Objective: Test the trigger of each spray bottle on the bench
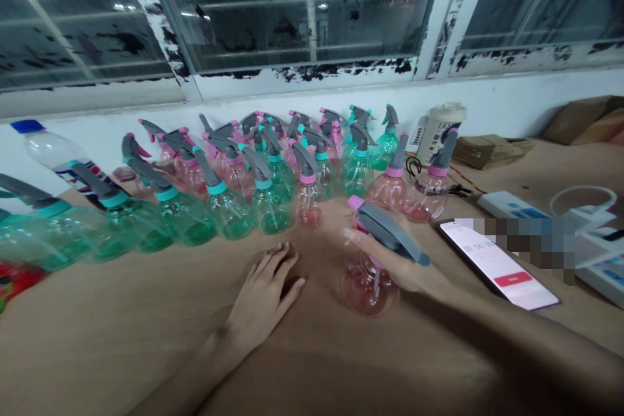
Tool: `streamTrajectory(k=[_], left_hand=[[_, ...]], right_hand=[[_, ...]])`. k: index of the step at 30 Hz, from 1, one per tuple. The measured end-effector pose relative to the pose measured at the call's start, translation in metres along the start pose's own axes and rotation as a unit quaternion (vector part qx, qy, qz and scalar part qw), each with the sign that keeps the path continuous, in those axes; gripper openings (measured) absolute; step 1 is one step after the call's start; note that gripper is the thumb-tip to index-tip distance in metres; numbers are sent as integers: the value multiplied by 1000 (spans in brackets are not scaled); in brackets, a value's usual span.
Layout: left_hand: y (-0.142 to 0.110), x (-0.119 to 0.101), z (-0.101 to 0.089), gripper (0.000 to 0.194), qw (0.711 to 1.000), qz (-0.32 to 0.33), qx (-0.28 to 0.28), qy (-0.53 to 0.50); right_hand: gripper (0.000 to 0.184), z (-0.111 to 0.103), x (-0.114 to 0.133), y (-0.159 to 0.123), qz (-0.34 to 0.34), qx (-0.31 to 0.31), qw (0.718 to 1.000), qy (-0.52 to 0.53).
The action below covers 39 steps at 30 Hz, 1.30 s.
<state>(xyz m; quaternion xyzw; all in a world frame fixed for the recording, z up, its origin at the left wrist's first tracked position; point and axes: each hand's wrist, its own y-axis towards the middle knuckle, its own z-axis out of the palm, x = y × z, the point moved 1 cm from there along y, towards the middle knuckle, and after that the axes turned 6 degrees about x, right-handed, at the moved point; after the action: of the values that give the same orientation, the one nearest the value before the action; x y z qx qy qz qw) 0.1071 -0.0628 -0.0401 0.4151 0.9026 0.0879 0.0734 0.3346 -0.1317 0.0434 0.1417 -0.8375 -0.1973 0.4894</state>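
My right hand (394,263) is wrapped round the neck of a pink spray bottle (369,289), whose grey and pink trigger head tilts above my fingers. Flat on the brown table (160,325) lies my left hand (266,289), fingers stretched out and holding nothing. Beyond both hands stand several more spray bottles in rows. A green spray bottle (273,211) and a pink spray bottle (310,205) are closest to my left fingertips. Two pink bottles, one of them at the row's right end (429,198), stand just behind the held one.
A lit phone (497,263) lies right of my right hand, near a white power strip (511,205). Behind are a coffee cup (441,133) and cardboard boxes (492,151). A blue-capped plastic bottle (53,149) leans at the left. Windows (302,6) rise behind the table.
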Motion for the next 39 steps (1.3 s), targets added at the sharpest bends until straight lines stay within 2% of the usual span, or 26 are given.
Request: streamTrajectory(k=[6,9,14,19,23,30,39], left_hand=[[0,0,-1,36,1000,0,-6,-4],[0,0,-1,36,1000,-1,-4,-9],[0,0,0,37,1000,-1,-5,-8],[0,0,0,38,1000,-3,2,5],[0,-1,-1,38,1000,-4,7,8],[0,0,1,38,1000,-4,7,4],[0,-1,-2,37,1000,-9,15,4]], right_hand=[[18,0,-3,2,0,16,1000,16],[16,1,-4,2,-19,2,999,35],[15,4,-6,0,-6,-13,1000,23],[26,4,-7,0,-25,-17,999,39],[14,4,-11,-1,-2,-11,1000,13],[14,4,-8,1,-7,-20,999,28],[25,3,-7,3,-20,-9,1000,3]])
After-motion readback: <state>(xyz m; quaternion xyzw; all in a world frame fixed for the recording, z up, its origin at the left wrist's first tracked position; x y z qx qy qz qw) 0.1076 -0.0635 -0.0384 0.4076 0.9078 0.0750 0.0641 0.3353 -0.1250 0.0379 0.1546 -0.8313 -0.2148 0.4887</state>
